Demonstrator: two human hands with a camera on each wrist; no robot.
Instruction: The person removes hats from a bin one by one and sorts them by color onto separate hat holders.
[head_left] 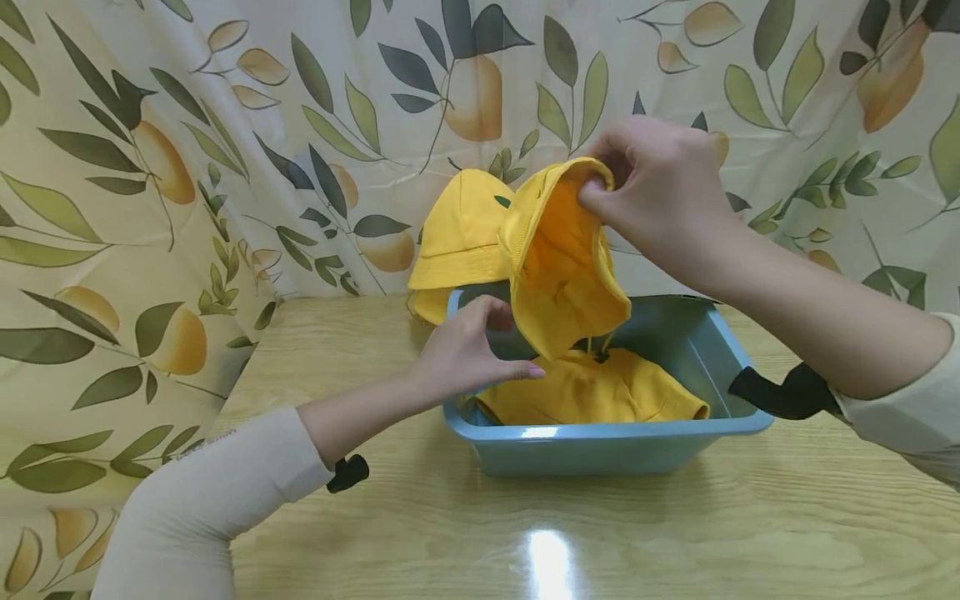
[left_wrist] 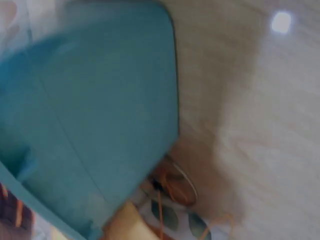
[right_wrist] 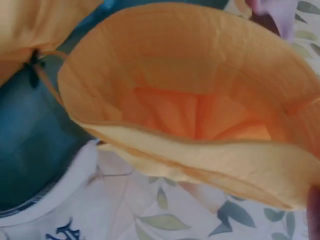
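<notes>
My right hand (head_left: 663, 187) pinches the brim of a yellow bucket hat (head_left: 558, 258), holding it tilted over the blue-grey plastic bin (head_left: 600, 432). The hat's orange-yellow inside (right_wrist: 200, 110) faces the right wrist camera, and a drawstring with a dark toggle hangs below it. At the bin's left rim, my left hand (head_left: 468, 346) has its thumb and fingers spread apart, with nothing between them. Inside the bin lies more yellow fabric (head_left: 592, 392), like another hat. A second yellow bucket hat (head_left: 461, 229) stands behind the bin's left corner, partly hidden by the held one.
Light wood-grain table (head_left: 360, 508) surrounds the bin. A leaf-and-fruit curtain (head_left: 337, 125) hangs behind and at the left. A thin cord loop (left_wrist: 182, 182) hangs beside the bin in the left wrist view. Something white with a dark mark (right_wrist: 67, 230) shows at the right wrist view's lower left.
</notes>
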